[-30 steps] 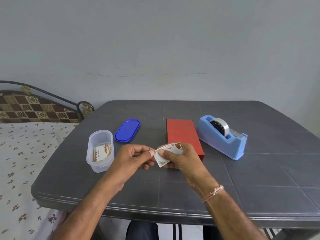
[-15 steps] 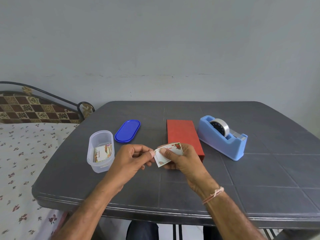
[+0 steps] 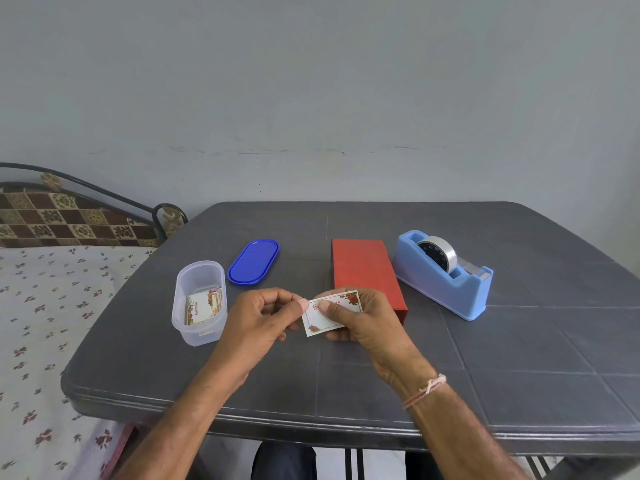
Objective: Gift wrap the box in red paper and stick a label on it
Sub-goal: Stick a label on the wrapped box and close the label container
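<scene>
Gap between lid [image 3: 253, 261] and red box [image 3: 363, 268]; tape dispenser [image 3: 460, 296] beside box

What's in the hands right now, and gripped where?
One small white floral paper label, held by both: left hand pinches its upper-left corner; right hand grips the right side, thumb on its face.

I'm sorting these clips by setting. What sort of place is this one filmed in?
Probably a bedroom in a home: a bed with a floral sheet and a patterned headboard stands just left of the grey table, against a plain painted wall. The tape dispenser suggests a casual home craft setup.
</scene>
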Demonstrator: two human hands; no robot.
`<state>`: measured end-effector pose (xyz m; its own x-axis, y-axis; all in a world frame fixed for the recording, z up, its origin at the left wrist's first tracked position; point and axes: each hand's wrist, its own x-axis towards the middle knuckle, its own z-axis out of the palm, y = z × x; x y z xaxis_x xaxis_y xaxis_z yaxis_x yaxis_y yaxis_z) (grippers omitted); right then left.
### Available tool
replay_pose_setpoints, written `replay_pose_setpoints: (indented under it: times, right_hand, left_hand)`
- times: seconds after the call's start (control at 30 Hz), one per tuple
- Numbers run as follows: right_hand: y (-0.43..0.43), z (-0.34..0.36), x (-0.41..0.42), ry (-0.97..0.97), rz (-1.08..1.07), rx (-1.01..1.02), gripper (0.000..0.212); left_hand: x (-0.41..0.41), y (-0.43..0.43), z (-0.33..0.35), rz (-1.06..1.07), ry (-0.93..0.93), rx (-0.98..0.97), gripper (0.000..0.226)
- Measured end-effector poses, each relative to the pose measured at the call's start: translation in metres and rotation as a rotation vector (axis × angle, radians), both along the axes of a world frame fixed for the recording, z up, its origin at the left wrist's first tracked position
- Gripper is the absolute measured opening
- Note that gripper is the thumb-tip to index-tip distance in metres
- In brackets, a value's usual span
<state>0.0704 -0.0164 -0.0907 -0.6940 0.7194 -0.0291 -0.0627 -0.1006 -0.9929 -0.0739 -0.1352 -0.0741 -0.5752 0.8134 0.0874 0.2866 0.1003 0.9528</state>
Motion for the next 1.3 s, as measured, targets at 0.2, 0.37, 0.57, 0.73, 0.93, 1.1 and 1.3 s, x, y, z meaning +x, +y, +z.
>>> replay_pose_setpoints:
  times: [0.2, 0.37, 0.57, 0.73, 0.93, 1.1, 1.3]
  right_hand:
    - [-0.001, 0.001, -0.001, 0.0, -0.004, 0.046, 0.013]
    - [-0.001, -0.001, 0.002, -0.01, 0.009, 0.091, 0.01]
    - [-0.001, 0.0, 0.003, 0.014, 0.011, 0.099, 0.011]
    - [0.001, 0.002, 0.007, -0.079, 0.111, 0.148, 0.015]
    - [0.0, -0.004, 0.001, -0.007, 0.001, 0.067, 0.011]
    - [0.001, -0.005, 0.0, 0.008, 0.031, 0.059, 0.014]
    - [0.0, -0.006, -0.004, -0.009, 0.003, 0.055, 0.013]
  left_hand:
    - [-0.001, 0.002, -0.001, 0.045, 0.196, -0.005, 0.013]
    - [0.0, 0.003, -0.002, 0.068, 0.328, 0.019, 0.013]
    - [0.004, 0.009, -0.005, 0.028, -0.103, 0.035, 0.014]
    - [0.001, 0.007, -0.008, 0.003, -0.118, 0.062, 0.006]
    - [0.003, 0.002, -0.011, 0.001, -0.257, 0.111, 0.013]
    - [0.0, -0.002, -0.013, -0.031, -0.132, 0.058, 0.008]
    - [0.003, 0.001, -0.012, -0.029, -0.208, 0.084, 0.011]
